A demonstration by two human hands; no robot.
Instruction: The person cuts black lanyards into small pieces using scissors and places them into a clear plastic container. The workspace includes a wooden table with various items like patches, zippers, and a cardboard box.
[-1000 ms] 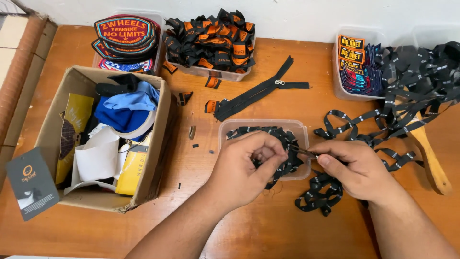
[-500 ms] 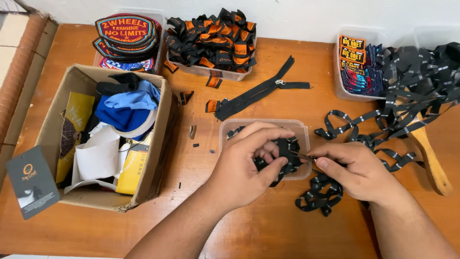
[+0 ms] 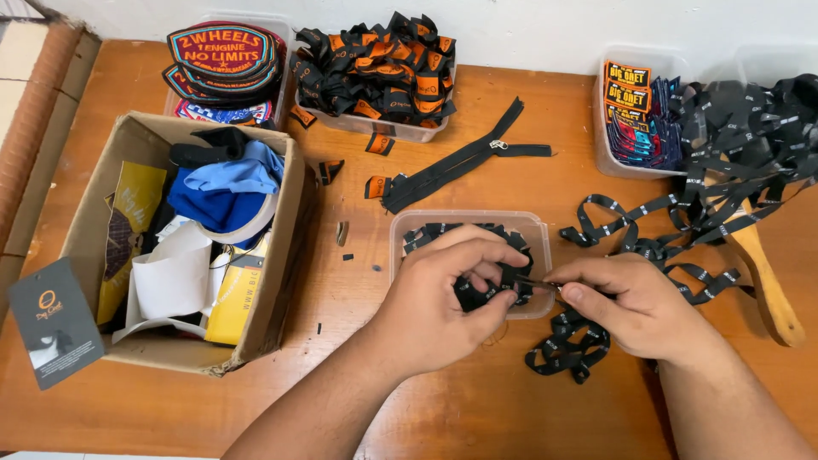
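Note:
My left hand is closed around a bunch of small black label pieces over the front edge of a clear plastic tub that holds more of them. My right hand pinches a thin dark tool or strip end that points at the bunch in my left hand. A long black printed ribbon runs from under my right hand toward the tangle at the right, and a coil of it lies just in front of the tub.
An open cardboard box with cloth and papers stands at the left. At the back are tubs of embroidered patches, orange-black labels and colourful labels. A black zipper lies mid-table, a wooden handle at right.
My left hand has lifted a bunch of black pieces out of the tub and closed on it, drawing slightly toward me. My right hand has stayed nearly in place.

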